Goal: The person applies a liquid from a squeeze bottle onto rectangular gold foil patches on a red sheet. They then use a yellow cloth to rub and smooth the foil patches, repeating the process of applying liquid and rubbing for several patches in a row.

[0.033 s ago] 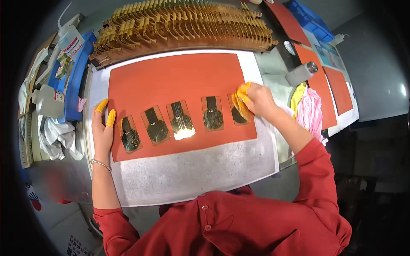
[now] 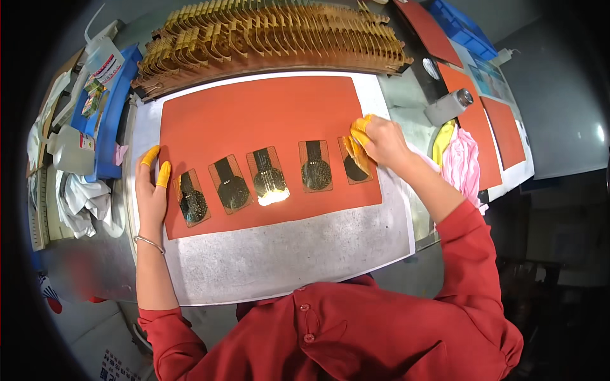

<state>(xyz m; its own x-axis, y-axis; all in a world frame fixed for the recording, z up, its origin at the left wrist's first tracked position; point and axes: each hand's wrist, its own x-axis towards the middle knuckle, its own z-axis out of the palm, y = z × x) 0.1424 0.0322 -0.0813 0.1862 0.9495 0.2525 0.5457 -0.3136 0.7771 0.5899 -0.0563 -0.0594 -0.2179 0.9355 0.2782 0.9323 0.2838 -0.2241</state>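
Observation:
Five thin rectangular amber pieces with dark paddle-shaped areas lie in a row on an orange-red mat. My right hand, yellow cots on its fingertips, is closed in a pinch on a thin amber film at the rightmost piece. The film tilts up over part of that piece; whether the two are joined I cannot tell. My left hand rests at the mat's left edge, fingers apart and holding nothing, also with yellow cots. Beside it lies the leftmost piece. A middle piece reflects bright light.
Behind the mat stands a long rack filled with thin curved amber pieces. At left, a blue tray adjoins a squeeze bottle and a translucent bottle. At right are a grey bottle and pink cloth.

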